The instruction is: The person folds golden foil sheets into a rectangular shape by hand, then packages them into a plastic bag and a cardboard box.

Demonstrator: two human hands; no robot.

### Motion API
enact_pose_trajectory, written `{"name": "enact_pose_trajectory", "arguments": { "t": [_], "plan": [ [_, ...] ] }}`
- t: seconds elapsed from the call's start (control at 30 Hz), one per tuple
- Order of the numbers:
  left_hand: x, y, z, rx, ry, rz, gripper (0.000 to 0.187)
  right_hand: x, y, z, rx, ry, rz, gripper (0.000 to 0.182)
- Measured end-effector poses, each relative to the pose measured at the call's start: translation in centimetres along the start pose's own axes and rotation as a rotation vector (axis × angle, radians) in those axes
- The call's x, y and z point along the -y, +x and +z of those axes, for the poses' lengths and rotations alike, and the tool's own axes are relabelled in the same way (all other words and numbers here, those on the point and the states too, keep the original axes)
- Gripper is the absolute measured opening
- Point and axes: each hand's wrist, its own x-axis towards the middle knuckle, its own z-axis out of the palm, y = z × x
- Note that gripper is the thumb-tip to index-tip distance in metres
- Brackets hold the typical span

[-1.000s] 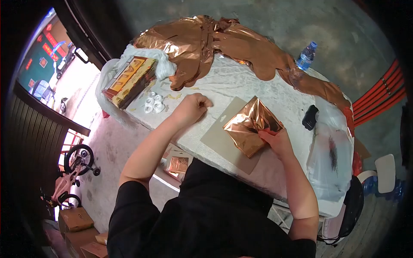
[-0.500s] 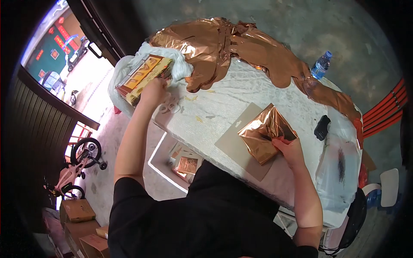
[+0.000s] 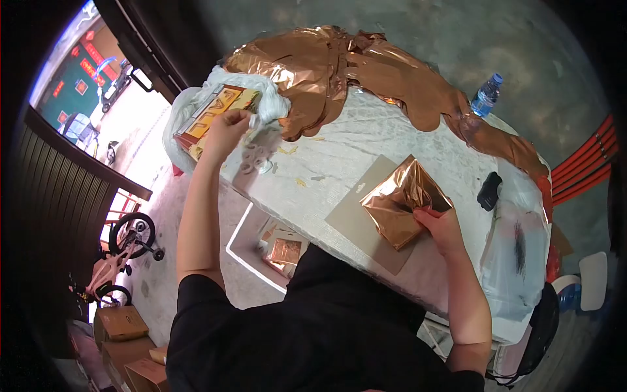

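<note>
My left hand [image 3: 225, 135] is raised over the table's left end with its fingers pinched. At the fingertips is a small white piece [image 3: 253, 121], too small to name. Just beyond that hand a printed stack of cards [image 3: 219, 112] with yellow and brown lettering lies on white stringy material [image 3: 273, 101]. Several whitish rings [image 3: 257, 162] lie below the hand. My right hand [image 3: 439, 227] grips the lower right corner of a folded copper foil sheet [image 3: 398, 202]. The foil rests over a grey card [image 3: 356, 212] with a hanging slot.
Large copper foil shapes [image 3: 392, 81] line the far edge of the white-covered table [image 3: 294, 189]. A water bottle [image 3: 486, 96], a black object [image 3: 488, 191] and clear plastic bags [image 3: 513, 255] are to the right. Below the edge stands a white bin [image 3: 238, 251] with packaged foil.
My left hand has come away from the printed cards, slightly up and closer to me, with a white piece now visible at its fingertips. The right hand keeps its hold on the foil.
</note>
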Motion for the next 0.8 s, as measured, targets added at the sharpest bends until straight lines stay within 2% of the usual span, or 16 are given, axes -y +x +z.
{"name": "enact_pose_trajectory", "arguments": {
  "t": [0.03, 0.1, 0.17, 0.23, 0.3, 0.33, 0.4, 0.53, 0.6, 0.63, 0.7, 0.77, 0.8],
  "plan": [
    [-1.5, -0.6, 0.8, 0.012, -0.003, 0.005, 0.018, 0.2, 0.1, -0.1, -0.033, 0.009, 0.074, 0.02],
    [-4.0, -2.4, 3.8, 0.26, -0.241, 0.079, 0.015, 0.4, 0.2, -0.8, -0.092, 0.017, 0.155, 0.024],
    [-5.5, -4.7, 8.6, 0.413, -0.216, 0.281, 0.014, 0.1, 0.6, -2.3, 0.005, 0.333, 0.021, 0.04],
    [-8.1, -7.9, 13.1, 0.538, -0.119, 0.177, 0.014, 0.0, 0.7, -3.4, -0.029, 0.386, 0.001, 0.044],
    [-8.4, -9.3, 17.3, 0.555, -0.026, 0.508, 0.018, 1.2, 0.3, -3.2, -0.063, 0.55, -0.032, 0.029],
    [-9.0, -10.0, 18.7, 0.566, -0.038, 0.515, 0.018, 0.6, 0.6, -4.2, -0.006, 0.577, -0.054, 0.028],
    [-9.9, -11.1, 20.5, 0.524, 0.198, 0.676, 0.024, 0.1, 0.9, -4.9, -0.035, 0.588, -0.069, 0.029],
    [-9.6, -11.0, 19.1, 0.505, 0.08, 0.579, 0.028, 1.3, 0.4, -4.7, -0.11, 0.617, -0.104, 0.036],
    [-8.3, -10.2, 16.5, 0.514, 0.115, 0.719, 0.034, 1.9, 0.3, -4.5, -0.151, 0.633, -0.114, 0.038],
    [-7.5, -10.2, 15.4, 0.518, 0.116, 0.72, 0.034, 2.0, 0.2, -4.5, -0.149, 0.658, -0.107, 0.04],
    [-6.0, -11.4, 13.6, 0.572, 0.463, 0.811, 0.043, 2.0, 0.4, -4.4, -0.146, 0.685, -0.099, 0.042],
    [-5.5, -13.0, 13.4, 0.569, 0.507, 0.773, 0.047, 1.6, 0.5, -4.1, -0.108, 0.596, -0.043, 0.018],
    [-5.2, -13.7, 13.4, 0.56, 0.549, 0.739, 0.052, 1.5, 0.6, -3.8, -0.105, 0.594, -0.038, 0.018]
  ]
}}
